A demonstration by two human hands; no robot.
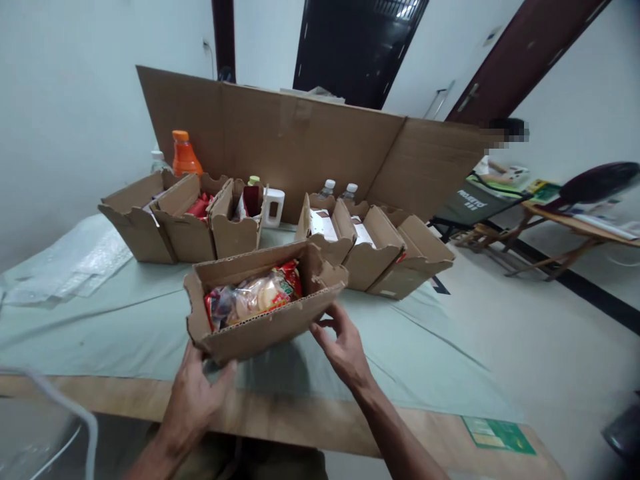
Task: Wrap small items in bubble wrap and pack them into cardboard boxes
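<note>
A long open cardboard box is tilted between my two hands, raised over the front of the cloth-covered table. Inside it lies a clear and red plastic snack packet. My left hand grips the box's lower left corner, thumb on the near side and fingers partly hidden. At the lower right end, my right hand holds the box with its fingers curled beneath. The undersides of both grips are hidden by the box.
Several similar cardboard boxes stand behind, including a left box with red packets and a right box. Behind them are an orange bottle, a white handled jug and a tall cardboard screen. Bubble wrap lies left.
</note>
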